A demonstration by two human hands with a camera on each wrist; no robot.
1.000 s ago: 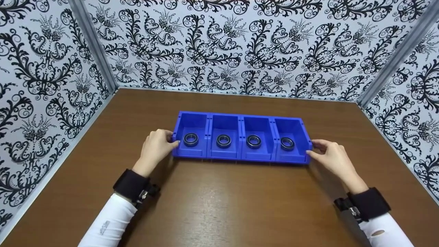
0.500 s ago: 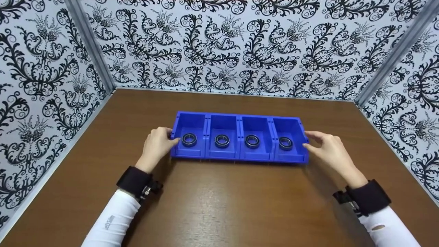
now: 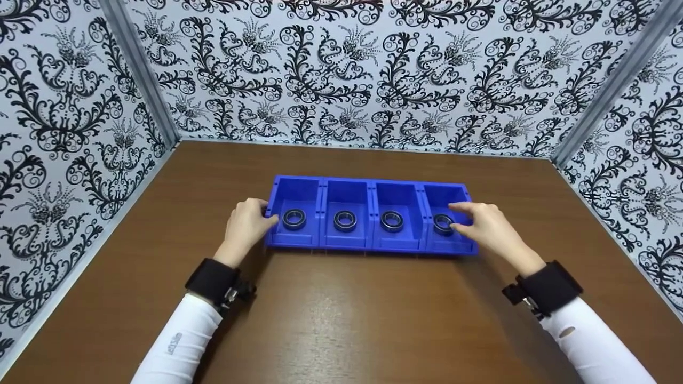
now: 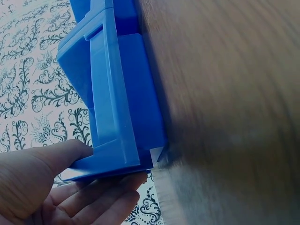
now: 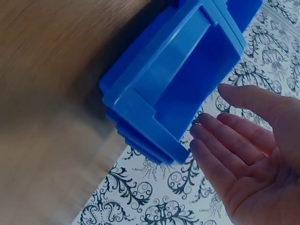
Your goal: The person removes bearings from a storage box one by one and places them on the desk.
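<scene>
A row of joined blue storage bins (image 3: pixel 344 244) stands on the brown table, several compartments side by side. One black ball bearing lies in each, such as the leftmost bearing (image 3: pixel 286 220). My left hand (image 3: pixel 244 229) grips the row's left end wall, thumb inside and fingers underneath or outside, as the left wrist view of the bin (image 4: pixel 105 93) shows. My right hand (image 3: pixel 491 232) hovers over the rightmost compartment, thumb and fingers spread near its bearing (image 3: pixel 436 225). In the right wrist view, that hand (image 5: pixel 253 159) holds nothing, its fingers beside the bin's end (image 5: pixel 140 117).
The wooden table (image 3: pixel 331 314) stretches in front of and around the bins. Walls covered in black-and-white floral paper (image 3: pixel 347 69) enclose it at the back and both sides, with grey metal posts (image 3: pixel 141 69) at the corners.
My right hand has let go of the row's right end wall and moved left, over the rightmost compartment. My left hand keeps its grip on the left end. The bearings stay in their compartments.
</scene>
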